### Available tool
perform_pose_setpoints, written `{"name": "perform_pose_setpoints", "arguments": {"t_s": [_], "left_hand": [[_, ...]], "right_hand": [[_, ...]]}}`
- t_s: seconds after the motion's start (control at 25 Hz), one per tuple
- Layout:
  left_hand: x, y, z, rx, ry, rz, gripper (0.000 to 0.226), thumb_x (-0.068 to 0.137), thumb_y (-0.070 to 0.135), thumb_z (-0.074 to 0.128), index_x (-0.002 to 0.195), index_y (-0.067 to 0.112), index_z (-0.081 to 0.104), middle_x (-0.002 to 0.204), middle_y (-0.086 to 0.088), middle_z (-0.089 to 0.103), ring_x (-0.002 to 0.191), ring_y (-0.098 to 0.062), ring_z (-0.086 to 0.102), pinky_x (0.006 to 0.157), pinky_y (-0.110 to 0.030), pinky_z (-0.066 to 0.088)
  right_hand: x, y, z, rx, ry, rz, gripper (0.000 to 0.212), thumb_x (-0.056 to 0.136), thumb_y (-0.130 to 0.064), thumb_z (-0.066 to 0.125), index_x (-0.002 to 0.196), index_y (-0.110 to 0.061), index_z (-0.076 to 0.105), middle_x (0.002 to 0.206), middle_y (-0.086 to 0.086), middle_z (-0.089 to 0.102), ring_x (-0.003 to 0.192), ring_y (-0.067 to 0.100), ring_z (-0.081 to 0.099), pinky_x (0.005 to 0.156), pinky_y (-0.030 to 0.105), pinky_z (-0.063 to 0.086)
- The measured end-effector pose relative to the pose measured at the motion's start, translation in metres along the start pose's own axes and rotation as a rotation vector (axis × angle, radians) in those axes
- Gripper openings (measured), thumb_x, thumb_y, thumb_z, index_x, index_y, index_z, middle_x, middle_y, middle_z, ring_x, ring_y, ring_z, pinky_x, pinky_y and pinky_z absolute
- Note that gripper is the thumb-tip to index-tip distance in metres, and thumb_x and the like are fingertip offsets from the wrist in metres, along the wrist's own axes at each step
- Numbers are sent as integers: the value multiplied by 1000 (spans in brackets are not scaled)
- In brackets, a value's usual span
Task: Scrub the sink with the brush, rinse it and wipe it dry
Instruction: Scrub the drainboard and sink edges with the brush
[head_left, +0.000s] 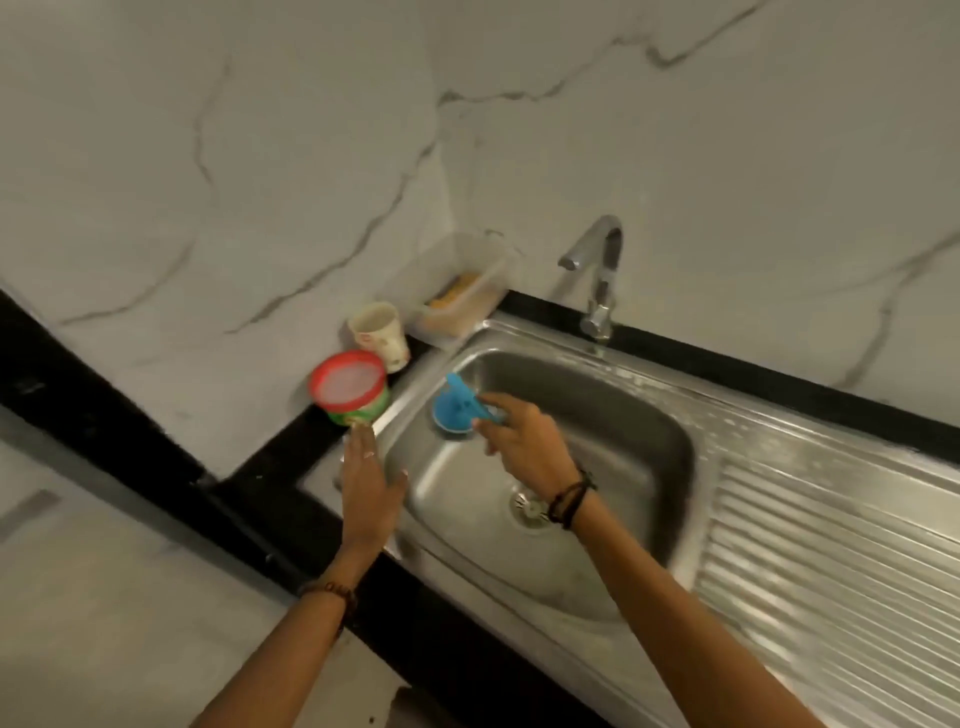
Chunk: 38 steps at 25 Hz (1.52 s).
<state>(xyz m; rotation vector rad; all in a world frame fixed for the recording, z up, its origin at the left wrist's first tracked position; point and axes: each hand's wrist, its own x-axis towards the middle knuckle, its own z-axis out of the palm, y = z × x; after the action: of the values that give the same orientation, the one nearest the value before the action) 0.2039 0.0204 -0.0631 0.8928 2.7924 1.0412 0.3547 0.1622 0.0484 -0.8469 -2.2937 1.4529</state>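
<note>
Gripping the blue brush against the sink wall, the right hand could slip, while the flat, released left hand may topple the red-lidded tub.

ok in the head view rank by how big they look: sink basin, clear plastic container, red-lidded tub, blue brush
1. sink basin
2. clear plastic container
3 and 4. red-lidded tub and blue brush: they look too alike to rank, and the right hand hides part of the brush.
</note>
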Motion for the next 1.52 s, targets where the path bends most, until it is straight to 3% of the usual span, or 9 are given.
{"name": "perform_pose_setpoints", "arguments": {"t_s": [0.28,0.48,0.6,0.76,0.88,1.04,1.16,1.36,1.52], "left_hand": [[80,-66,-31,14,-66,-106,91,84,26,66,148,3,6,156,-15,9,144,-30,6,118,-46,10],[90,-86,-25,-68,-94,-71,93,78,25,73,148,12,13,151,-11,25,140,-29,25,110,-54,30],[87,-75,-25,-82,4,-52,89,81,24,70,148,15,13,152,-11,23,140,-28,26,111,-52,29],[62,-17,-18,-114,113,107,89,82,2,64,150,15,7,156,-4,10,141,-12,13,114,-41,26],[31,44,12,-99,83,235,78,86,10,57,148,8,10,156,-4,7,144,-17,8,117,-44,18],[-60,154,89,-257,-183,420,74,89,44,37,148,12,5,153,2,2,142,-4,-7,117,-28,-3],[-129,224,148,-219,-427,521,74,90,21,53,147,15,6,154,1,0,141,-11,-7,119,-39,4],[-220,313,204,-60,-808,606,75,94,35,49,149,17,2,157,-1,-9,144,-20,-15,115,-35,-11],[-243,322,226,240,-996,611,89,87,57,47,149,23,-7,155,-1,-21,141,-23,-25,110,-45,-19]], "right_hand": [[146,-61,141,-163,-89,-180,45,93,-17,50,137,-14,43,121,14,60,109,32,58,90,37,47],[168,-50,176,-597,-207,-201,35,98,-16,36,130,-12,50,132,5,53,119,25,51,91,34,45],[166,-50,163,-366,-134,-163,34,97,-14,41,128,-10,53,123,12,59,112,28,56,90,34,45],[123,-30,107,-33,35,-177,40,95,-22,48,135,-20,47,110,14,65,91,25,64,85,34,53],[57,4,36,47,198,-163,40,95,-23,50,134,-19,47,101,3,65,69,5,57,71,16,51],[-66,87,-99,-5,496,-10,40,91,-22,56,131,-18,53,84,-7,65,58,-5,54,65,9,45],[-153,138,-194,-83,674,210,37,93,-17,53,130,-17,51,66,-8,56,43,-5,51,46,5,38],[-202,209,-322,-305,822,453,37,93,-13,50,130,-7,52,109,20,67,92,32,66,82,37,52],[-210,246,-333,-297,714,599,40,94,-12,47,134,-7,48,118,22,61,107,36,58,88,33,44]]}}
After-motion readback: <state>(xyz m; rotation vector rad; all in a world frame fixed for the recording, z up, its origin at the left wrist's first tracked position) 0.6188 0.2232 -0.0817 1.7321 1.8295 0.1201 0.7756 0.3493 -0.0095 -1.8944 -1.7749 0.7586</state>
